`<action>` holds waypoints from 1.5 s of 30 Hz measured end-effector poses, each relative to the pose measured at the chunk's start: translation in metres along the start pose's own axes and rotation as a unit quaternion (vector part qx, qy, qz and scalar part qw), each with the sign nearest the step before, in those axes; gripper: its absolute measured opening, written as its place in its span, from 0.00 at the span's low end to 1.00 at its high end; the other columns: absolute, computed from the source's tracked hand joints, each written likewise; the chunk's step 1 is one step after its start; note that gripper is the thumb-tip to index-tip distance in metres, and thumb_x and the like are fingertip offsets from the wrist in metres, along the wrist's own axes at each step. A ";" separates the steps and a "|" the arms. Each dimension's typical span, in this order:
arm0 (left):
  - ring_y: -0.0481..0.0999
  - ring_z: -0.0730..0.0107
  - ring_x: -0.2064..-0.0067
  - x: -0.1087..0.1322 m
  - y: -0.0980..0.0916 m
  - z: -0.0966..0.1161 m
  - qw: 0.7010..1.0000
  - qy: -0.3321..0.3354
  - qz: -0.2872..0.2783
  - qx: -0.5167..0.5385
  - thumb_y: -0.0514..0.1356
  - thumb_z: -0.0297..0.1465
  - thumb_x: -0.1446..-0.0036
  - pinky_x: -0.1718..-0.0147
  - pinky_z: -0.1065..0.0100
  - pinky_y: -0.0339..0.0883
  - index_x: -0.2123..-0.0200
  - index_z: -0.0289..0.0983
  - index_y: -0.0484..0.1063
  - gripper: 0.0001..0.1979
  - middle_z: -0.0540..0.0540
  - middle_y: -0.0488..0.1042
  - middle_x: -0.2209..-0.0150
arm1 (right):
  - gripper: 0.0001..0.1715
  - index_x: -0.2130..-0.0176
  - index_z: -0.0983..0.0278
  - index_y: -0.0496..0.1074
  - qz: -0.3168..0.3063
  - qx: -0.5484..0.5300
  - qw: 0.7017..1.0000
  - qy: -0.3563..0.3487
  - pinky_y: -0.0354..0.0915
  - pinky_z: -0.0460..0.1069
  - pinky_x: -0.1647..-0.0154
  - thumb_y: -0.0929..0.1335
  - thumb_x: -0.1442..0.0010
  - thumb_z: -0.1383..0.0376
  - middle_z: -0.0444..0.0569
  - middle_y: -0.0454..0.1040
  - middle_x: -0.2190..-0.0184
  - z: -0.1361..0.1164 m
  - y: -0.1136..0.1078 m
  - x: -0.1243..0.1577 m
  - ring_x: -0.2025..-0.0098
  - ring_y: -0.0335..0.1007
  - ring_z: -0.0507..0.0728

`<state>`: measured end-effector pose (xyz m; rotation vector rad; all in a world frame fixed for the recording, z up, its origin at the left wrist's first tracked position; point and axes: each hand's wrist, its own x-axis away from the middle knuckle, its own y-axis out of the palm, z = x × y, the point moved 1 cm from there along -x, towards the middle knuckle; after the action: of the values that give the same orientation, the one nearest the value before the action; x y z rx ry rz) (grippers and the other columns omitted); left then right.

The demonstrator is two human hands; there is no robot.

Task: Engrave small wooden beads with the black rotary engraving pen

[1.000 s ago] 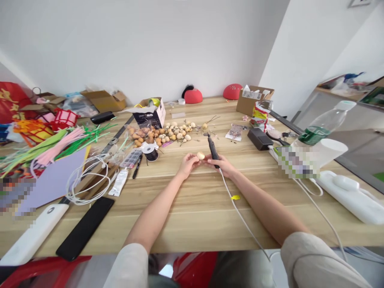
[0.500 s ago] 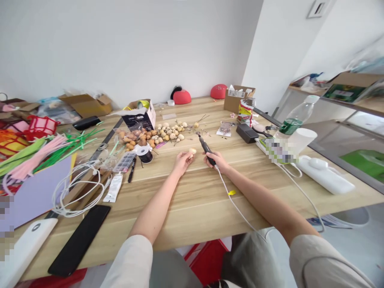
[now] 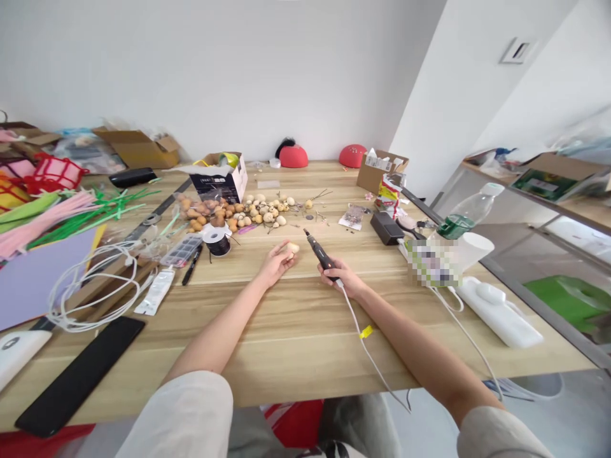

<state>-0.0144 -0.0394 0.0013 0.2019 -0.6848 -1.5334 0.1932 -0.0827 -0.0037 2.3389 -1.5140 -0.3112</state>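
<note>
Between the fingertips of my left hand [image 3: 277,263] is a small pale wooden bead [image 3: 293,248]. My right hand [image 3: 342,277] is wrapped round a black pen-shaped rotary tool [image 3: 319,252], its metal tip pointing up and left. A white cable [image 3: 358,331] with a yellow tag runs from the tool's rear end over the table edge. A gap separates the tool's tip from the bead. Beyond my hands lies a pile of pale round beads [image 3: 267,208], with browner ones [image 3: 205,213] to its left.
On the left are a black wire spool [image 3: 217,240], a black phone [image 3: 81,375], coiled white cable [image 3: 67,299] and pipe cleaners [image 3: 52,216]. To the right stand a black adapter [image 3: 387,228], a bottle [image 3: 465,213], a white cup [image 3: 472,251] and a white power strip [image 3: 501,312].
The view has shifted. My hands are farther apart, and the tool's tip has a wider gap from the bead. Both hands keep their holds.
</note>
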 end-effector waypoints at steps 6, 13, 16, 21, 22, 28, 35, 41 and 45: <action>0.79 0.74 0.69 -0.003 0.000 -0.001 1.000 -0.009 0.004 -0.027 0.65 0.18 0.52 0.68 0.74 0.71 0.53 0.37 0.73 0.22 0.47 0.81 0.67 | 0.30 0.54 0.62 0.72 0.027 0.022 0.999 0.002 0.60 0.46 0.75 0.75 0.59 0.67 0.43 0.73 0.67 0.003 0.004 0.002 0.77 0.61 0.47; 0.82 0.71 0.66 -0.003 0.003 -0.002 1.000 0.010 -0.006 -0.018 0.65 0.15 0.56 0.61 0.69 0.73 0.53 0.37 0.71 0.25 0.50 0.81 0.68 | 0.42 0.41 0.63 0.68 0.075 0.131 0.987 -0.048 0.66 0.47 0.70 0.73 0.56 0.66 0.43 0.74 0.66 0.012 0.009 0.004 0.74 0.66 0.49; 0.82 0.71 0.65 -0.002 0.005 -0.003 1.000 0.023 -0.001 -0.011 0.64 0.13 0.58 0.60 0.70 0.73 0.53 0.36 0.71 0.27 0.51 0.80 0.69 | 0.45 0.38 0.64 0.65 0.079 0.186 0.977 -0.072 0.69 0.49 0.65 0.72 0.55 0.66 0.45 0.76 0.65 0.017 0.010 0.006 0.70 0.69 0.52; 0.82 0.69 0.64 0.000 0.005 -0.002 0.999 0.030 0.016 -0.020 0.65 0.17 0.54 0.59 0.67 0.73 0.54 0.39 0.67 0.24 0.48 0.80 0.66 | 0.43 0.38 0.65 0.67 0.099 0.232 0.963 -0.100 0.71 0.52 0.58 0.72 0.53 0.65 0.47 0.78 0.64 0.024 0.008 0.007 0.64 0.73 0.55; 0.82 0.69 0.64 0.000 0.005 -0.002 0.999 0.030 0.016 -0.022 0.65 0.17 0.53 0.60 0.67 0.73 0.53 0.39 0.67 0.24 0.47 0.80 0.66 | 0.42 0.38 0.65 0.67 0.106 0.238 0.960 -0.102 0.71 0.53 0.57 0.72 0.53 0.65 0.47 0.78 0.64 0.024 0.008 0.007 0.65 0.73 0.56; 0.81 0.72 0.62 -0.005 0.001 -0.005 0.999 0.023 0.007 -0.032 0.68 0.20 0.54 0.56 0.68 0.72 0.51 0.38 0.69 0.25 0.47 0.80 0.64 | 0.41 0.39 0.66 0.68 0.127 0.263 0.951 -0.106 0.71 0.53 0.57 0.71 0.52 0.64 0.48 0.78 0.65 0.027 0.006 0.007 0.65 0.73 0.56; 0.81 0.73 0.63 -0.005 0.004 -0.004 1.000 0.008 0.009 -0.014 0.65 0.20 0.50 0.56 0.68 0.73 0.47 0.37 0.68 0.26 0.47 0.80 0.65 | 0.38 0.41 0.65 0.70 0.123 0.300 0.939 -0.112 0.71 0.54 0.57 0.71 0.52 0.65 0.49 0.78 0.65 0.026 0.009 0.008 0.64 0.73 0.58; 0.81 0.73 0.64 -0.005 0.005 -0.003 1.000 0.005 0.014 -0.005 0.66 0.23 0.47 0.54 0.67 0.73 0.47 0.37 0.69 0.23 0.47 0.80 0.65 | 0.36 0.41 0.64 0.71 0.120 0.316 0.933 -0.122 0.71 0.53 0.59 0.70 0.51 0.65 0.47 0.78 0.68 0.026 0.009 0.009 0.66 0.73 0.58; 0.80 0.74 0.64 -0.006 0.003 -0.004 1.000 0.008 0.009 -0.012 0.67 0.24 0.47 0.53 0.65 0.73 0.47 0.38 0.69 0.23 0.49 0.80 0.66 | 0.36 0.42 0.64 0.72 0.109 0.314 0.934 -0.132 0.71 0.55 0.56 0.71 0.51 0.65 0.48 0.79 0.65 0.025 0.009 0.010 0.62 0.75 0.59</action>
<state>-0.0086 -0.0350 -0.0020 0.1891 -0.6525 -1.5202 0.1809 -0.0987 -0.0230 2.6252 -2.2545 -0.0890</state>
